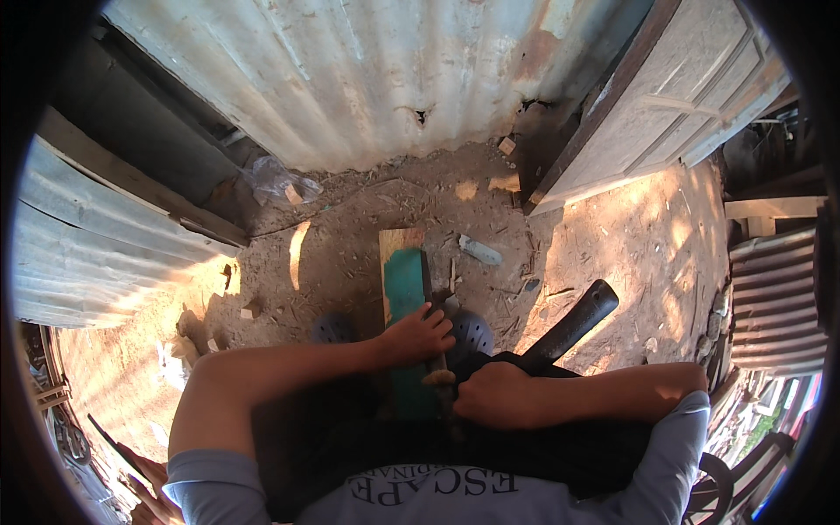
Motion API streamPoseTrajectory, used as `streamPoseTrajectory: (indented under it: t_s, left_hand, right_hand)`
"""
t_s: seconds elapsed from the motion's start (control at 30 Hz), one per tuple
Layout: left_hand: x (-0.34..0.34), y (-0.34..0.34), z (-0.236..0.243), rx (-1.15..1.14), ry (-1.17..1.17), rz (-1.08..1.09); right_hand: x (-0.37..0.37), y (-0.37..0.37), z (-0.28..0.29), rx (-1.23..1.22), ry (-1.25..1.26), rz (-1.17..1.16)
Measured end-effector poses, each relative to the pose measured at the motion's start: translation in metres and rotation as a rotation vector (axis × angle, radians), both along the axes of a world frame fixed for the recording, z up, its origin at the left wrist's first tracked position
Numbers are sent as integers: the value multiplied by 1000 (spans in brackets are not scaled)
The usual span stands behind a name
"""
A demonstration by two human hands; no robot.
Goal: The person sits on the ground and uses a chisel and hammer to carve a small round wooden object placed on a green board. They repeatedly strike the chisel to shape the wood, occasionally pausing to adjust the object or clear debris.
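A wooden board (405, 284), painted green with a bare strip at its far end and left edge, stands out in front of my lap. My left hand (415, 338) is closed over its right edge, the fingers curled round it. To the right, my right hand (499, 394) is closed in a fist at the near end of a black-handled tool (573, 325). That handle points away to the upper right, with a hole near its tip; the tool's working end is hidden. A pale piece of wood (437, 378) shows between the hands, against the board.
Grey perforated shoes (472, 332) are below the board. A grey flat piece (479, 250) and scattered chips lie on the dirt floor. A corrugated metal sheet (367, 87) rises ahead, a panelled door (665, 105) leans at right, and a clear plastic bag (271, 181) lies far left.
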State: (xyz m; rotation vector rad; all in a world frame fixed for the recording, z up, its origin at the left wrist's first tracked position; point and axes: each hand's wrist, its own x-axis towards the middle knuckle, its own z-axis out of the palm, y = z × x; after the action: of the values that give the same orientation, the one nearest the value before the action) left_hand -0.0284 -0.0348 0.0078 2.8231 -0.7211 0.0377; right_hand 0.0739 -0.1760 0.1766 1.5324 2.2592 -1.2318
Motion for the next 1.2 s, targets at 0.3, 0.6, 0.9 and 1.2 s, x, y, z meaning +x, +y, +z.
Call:
streamPoseTrajectory:
  t_s: [0.3,0.6,0.9,1.2]
  left_hand:
    - [0,9,10,-102,76,13]
    - [2,25,12,-210,-45,45]
    - [6,25,16,-238,-40,40]
    - [7,23,15,-249,-60,38]
  right_hand:
    - [1,4,9,10,60,-10]
    - [4,9,15,4,83,7]
    - [3,9,10,4,78,3]
    - [3,11,13,0,39,27]
